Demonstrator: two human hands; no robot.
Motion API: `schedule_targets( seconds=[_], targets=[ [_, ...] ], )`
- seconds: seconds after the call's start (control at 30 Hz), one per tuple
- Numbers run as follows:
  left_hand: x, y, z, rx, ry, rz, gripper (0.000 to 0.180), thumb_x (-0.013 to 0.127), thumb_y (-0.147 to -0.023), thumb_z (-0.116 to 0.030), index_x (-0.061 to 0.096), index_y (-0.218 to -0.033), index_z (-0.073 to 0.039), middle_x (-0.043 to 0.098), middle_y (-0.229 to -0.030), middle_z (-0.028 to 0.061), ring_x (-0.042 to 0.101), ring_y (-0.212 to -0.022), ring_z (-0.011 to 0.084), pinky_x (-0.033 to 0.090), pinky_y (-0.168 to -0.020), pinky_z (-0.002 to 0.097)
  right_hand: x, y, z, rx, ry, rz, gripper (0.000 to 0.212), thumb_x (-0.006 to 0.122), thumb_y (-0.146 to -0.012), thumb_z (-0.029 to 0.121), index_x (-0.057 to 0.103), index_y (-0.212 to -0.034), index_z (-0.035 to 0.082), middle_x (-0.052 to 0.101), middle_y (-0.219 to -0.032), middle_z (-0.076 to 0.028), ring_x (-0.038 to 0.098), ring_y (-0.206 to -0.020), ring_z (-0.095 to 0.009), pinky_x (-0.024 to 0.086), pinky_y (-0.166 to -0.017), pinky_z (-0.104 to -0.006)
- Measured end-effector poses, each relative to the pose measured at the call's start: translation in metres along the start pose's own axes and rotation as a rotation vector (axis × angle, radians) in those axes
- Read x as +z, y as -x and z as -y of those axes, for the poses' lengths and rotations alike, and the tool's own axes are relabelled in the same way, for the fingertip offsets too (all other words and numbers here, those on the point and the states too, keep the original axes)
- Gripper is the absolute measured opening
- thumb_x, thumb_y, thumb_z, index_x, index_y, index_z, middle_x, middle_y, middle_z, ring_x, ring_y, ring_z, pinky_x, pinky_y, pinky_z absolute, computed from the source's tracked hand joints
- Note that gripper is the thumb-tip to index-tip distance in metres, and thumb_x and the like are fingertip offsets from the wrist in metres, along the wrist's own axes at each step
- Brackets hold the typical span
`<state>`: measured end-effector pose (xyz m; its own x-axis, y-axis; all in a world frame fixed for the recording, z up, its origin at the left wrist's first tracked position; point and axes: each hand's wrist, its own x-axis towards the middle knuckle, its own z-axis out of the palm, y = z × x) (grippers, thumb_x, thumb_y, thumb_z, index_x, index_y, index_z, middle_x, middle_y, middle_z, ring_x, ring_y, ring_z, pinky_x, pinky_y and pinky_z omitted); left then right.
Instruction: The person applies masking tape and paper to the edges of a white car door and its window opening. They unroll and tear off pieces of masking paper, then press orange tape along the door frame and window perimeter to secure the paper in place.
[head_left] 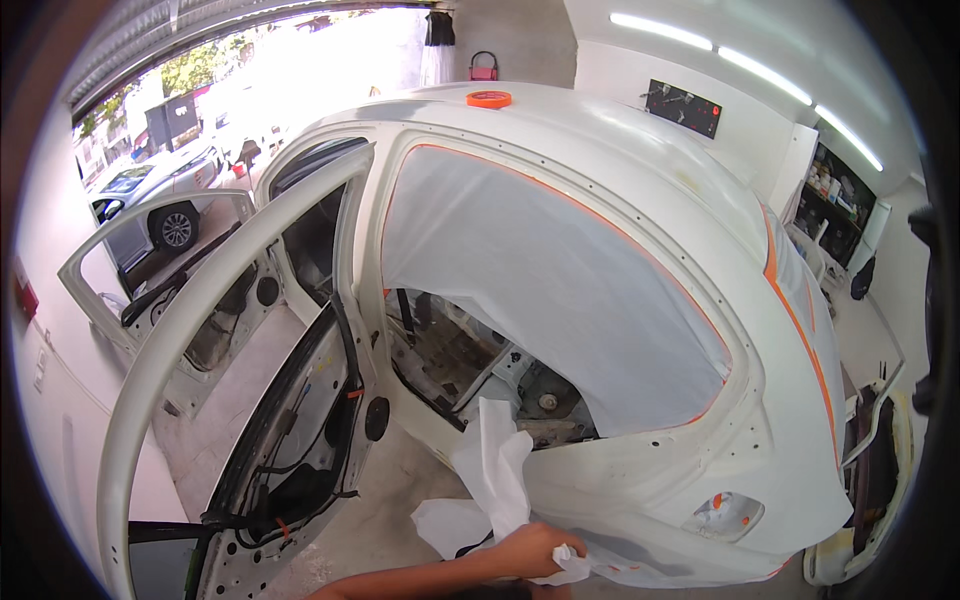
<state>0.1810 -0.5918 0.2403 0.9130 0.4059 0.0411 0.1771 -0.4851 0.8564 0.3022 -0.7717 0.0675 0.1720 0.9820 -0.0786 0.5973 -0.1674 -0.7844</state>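
Person's left hand [538,550] at lower centre, forearm in from the bottom edge, fingers curled closed around a crumpled piece of thin white paper [571,566]. Right hand [551,592]: only a sliver of skin at the bottom edge, seemingly that hand; grip cannot be told.

Loose, creased white paper sheet [497,465] rises just beyond the left hand, upper end near the lower edge of the car's rear door opening; whether it joins the crumpled piece is unclear. Another white paper flap [450,525] spreads to its left.

Hands are beside the rear flank of a white, partly stripped car body [640,480] with dull grey patches. Grey-white masking sheet [540,270] covers the upper part of the rear door opening, edged with thin orange tape [640,260]; bare cabin interior shows below it. Orange tape roll [489,99] lies flat on the roof. Rounded orange-marked recess [724,516] on the flank, right of the hands.

Left: white rear door frame [150,400] swung open, black wiring on its inner side; white front door [100,285] open beyond it. Silver car [165,195] outside.
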Motion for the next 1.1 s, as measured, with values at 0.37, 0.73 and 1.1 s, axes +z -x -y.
schedule_targets(
  seconds=[0.37,0.73,1.1],
  targets=[
    [-0.048,0.084,0.143,-0.614,-0.214,-0.428,0.028,0.072,-0.089,-0.030,0.071,-0.110,-0.012,0.075,-0.103,0.0128,0.072,-0.094,0.0386,0.057,-0.082,0.0500,-0.181,-0.283,0.193,-0.381,0.137,0.046,0.040,0.078,-0.091,0.030,0.071,-0.126,0.011,0.069,-0.108,-0.010,0.070,-0.088,-0.025,0.056,-0.080,-0.0385],
    [-0.083,0.107,0.158,-0.599,-0.076,-0.644,0.036,0.070,-0.081,-0.013,0.072,-0.117,-0.007,0.073,-0.103,0.0226,0.069,-0.095,0.0430,0.056,-0.085,0.0497,-0.301,-0.655,0.554,-0.490,0.758,-0.636,0.031,0.062,-0.100,0.023,0.072,-0.129,0.024,0.060,-0.138,-0.012,0.056,-0.129,-0.029,0.045,-0.109,-0.0509],
    [-0.194,0.106,0.178,-0.625,-0.193,-0.646,0.023,0.071,-0.093,-0.035,0.075,-0.101,-0.014,0.073,-0.083,0.0162,0.071,-0.080,0.0417,0.056,-0.072,0.0514,-0.273,-0.610,0.551,-0.912,0.191,-0.840,0.035,0.064,-0.103,0.031,0.062,-0.123,0.003,0.066,-0.073,-0.008,0.065,-0.066,-0.025,0.054,-0.077,-0.0394]
  ],
)
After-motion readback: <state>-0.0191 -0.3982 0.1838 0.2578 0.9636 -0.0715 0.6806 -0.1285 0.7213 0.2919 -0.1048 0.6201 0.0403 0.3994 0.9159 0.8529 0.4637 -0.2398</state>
